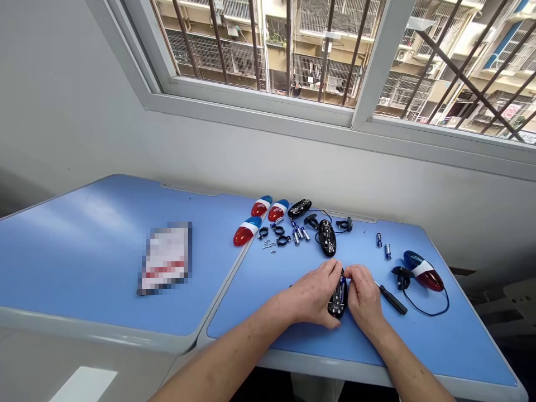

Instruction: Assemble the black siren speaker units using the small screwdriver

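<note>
My left hand (pixel 316 293) is wrapped around a black oval light base (pixel 337 307), its circuit board facing up, near the front of the right-hand table. A blue battery (pixel 342 283) shows in the base. My right hand (pixel 363 293) has its fingers curled together at the base's upper right edge; whatever they pinch is hidden. Just right of it lies a black-handled screwdriver (pixel 393 300). Beyond my hands are another open light base (pixel 327 238), a third base (pixel 300 208) and several loose batteries (pixel 299 231).
Red, white and blue covers (pixel 247 231) lie at the back left, near black clamp rings (pixel 283 240) and small screws (pixel 268 244). On the right sit a covered light (pixel 424 271) with a cable and two batteries (pixel 387 251). A blurred packet (pixel 166 257) rests on the left table (pixel 92 251).
</note>
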Motion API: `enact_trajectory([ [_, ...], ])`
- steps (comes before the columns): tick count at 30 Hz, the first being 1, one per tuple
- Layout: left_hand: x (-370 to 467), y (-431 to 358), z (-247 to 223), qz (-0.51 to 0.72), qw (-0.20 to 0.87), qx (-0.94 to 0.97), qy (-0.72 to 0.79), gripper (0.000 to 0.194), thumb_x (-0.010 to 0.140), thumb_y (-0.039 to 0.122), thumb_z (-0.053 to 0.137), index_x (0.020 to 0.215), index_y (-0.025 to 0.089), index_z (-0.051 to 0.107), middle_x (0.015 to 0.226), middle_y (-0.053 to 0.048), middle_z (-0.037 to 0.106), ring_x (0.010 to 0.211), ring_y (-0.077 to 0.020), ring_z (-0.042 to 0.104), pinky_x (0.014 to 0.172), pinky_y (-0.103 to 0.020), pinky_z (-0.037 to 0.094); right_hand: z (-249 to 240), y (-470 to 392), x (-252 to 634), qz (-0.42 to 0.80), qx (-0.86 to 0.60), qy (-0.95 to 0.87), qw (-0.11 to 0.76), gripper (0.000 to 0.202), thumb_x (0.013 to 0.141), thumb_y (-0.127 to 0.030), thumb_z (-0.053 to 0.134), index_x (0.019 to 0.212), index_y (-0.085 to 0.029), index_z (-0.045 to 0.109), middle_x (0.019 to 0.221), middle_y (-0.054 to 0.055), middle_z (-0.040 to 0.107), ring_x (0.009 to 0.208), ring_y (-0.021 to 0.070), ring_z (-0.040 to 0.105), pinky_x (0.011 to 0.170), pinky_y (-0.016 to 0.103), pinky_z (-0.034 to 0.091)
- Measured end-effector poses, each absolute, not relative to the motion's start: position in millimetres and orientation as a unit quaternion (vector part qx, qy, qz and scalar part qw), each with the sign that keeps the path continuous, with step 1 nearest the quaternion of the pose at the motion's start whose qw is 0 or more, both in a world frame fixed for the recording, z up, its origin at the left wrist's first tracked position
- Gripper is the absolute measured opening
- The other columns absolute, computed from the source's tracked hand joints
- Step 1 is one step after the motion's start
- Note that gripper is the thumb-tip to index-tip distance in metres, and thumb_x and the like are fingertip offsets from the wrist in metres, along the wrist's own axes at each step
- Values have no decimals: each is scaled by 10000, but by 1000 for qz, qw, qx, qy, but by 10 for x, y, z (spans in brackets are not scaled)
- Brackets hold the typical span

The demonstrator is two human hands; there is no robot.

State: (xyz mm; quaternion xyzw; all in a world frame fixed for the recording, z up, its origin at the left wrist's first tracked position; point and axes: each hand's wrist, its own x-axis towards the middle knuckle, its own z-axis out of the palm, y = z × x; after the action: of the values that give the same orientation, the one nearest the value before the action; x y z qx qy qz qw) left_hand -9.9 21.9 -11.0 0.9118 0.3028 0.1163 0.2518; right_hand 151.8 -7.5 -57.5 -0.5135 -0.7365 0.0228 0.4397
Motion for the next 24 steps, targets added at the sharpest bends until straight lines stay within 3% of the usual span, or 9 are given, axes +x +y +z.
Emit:
enact_trajectory([
  [16, -102, 221, -72, 101, 266, 909, 304, 760, 518, 341, 771, 1136, 205, 351, 1161, -107, 437, 1064, -303, 492, 859, -405, 495, -535, -78, 1510, 11, -510, -733, 449, 306, 735, 28, 314, 797, -226, 472, 743, 14, 508, 713, 178, 461, 632, 304, 387],
  [24, -97, 207, -39, 103, 255, 914, 298, 728, 527, 343, 767, 1118, 150, 388, 1128, -123, 448, 1029, -290, 500, 853, -384, 501, -510, -74, 1496, 6, -506, -737, 449, 283, 742, 16, 324, 780, -222, 472, 715, 6, 506, 689, 172, 453, 612, 286, 376],
])
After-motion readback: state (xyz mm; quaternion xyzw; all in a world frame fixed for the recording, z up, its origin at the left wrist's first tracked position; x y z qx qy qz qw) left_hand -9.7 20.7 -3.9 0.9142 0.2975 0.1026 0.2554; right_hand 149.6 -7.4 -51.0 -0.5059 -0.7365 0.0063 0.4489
